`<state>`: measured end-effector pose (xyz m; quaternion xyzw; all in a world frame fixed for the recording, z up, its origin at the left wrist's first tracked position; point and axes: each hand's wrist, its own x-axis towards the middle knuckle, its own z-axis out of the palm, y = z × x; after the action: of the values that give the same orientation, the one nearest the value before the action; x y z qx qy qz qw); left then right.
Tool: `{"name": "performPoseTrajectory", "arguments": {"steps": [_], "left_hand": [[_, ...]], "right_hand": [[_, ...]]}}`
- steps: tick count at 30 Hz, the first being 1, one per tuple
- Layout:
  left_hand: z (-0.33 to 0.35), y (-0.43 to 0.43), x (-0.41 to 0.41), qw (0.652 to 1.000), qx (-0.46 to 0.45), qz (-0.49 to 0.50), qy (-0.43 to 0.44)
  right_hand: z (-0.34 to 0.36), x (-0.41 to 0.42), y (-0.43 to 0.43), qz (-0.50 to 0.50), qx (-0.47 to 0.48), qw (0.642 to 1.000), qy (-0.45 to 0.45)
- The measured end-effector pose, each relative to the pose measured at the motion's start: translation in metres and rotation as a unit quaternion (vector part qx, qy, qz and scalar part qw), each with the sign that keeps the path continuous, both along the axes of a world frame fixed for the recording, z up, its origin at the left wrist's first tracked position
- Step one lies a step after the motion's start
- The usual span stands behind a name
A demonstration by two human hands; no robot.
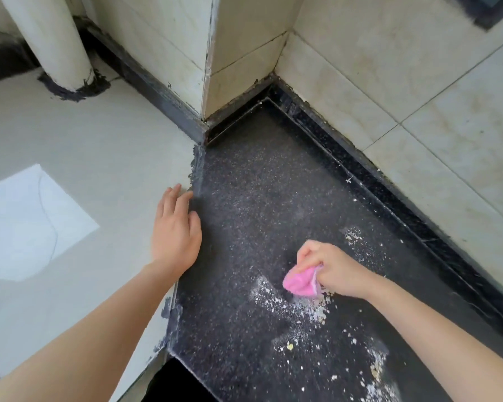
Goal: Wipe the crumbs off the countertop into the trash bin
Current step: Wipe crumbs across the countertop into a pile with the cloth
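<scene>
Pale crumbs (314, 313) on dark speckled countertop (244, 213)

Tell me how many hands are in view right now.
2. The left hand lies open at the left edge of the dark countertop. The right hand grips a pink cloth among the crumbs, nearer the wall.

The left hand (177, 230) lies flat with straight fingers (172, 195) on the table's (244, 198) left edge. The right hand (336, 271), over the table's middle, curls its fingers round a pink cloth (298, 281).
</scene>
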<state>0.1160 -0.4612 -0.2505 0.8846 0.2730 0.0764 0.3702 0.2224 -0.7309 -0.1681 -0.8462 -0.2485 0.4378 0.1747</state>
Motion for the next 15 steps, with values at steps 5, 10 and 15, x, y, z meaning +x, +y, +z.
{"name": "performPoseTrajectory", "arguments": {"steps": [5, 10, 15], "left_hand": [[-0.001, -0.043, -0.044, 1.0, 0.021, -0.019, -0.002], [-0.006, -0.069, -0.073, 0.998, 0.058, -0.022, 0.003], [-0.007, -0.092, -0.092, 0.994, 0.104, -0.02, 0.037]], "right_hand": [[-0.027, 0.012, 0.086, 0.012, 0.114, 0.981, -0.154], [-0.054, -0.026, 0.089, 0.071, 0.127, 0.977, -0.155], [-0.048, -0.059, 0.005, 0.099, 0.072, 0.99, -0.074]]}}
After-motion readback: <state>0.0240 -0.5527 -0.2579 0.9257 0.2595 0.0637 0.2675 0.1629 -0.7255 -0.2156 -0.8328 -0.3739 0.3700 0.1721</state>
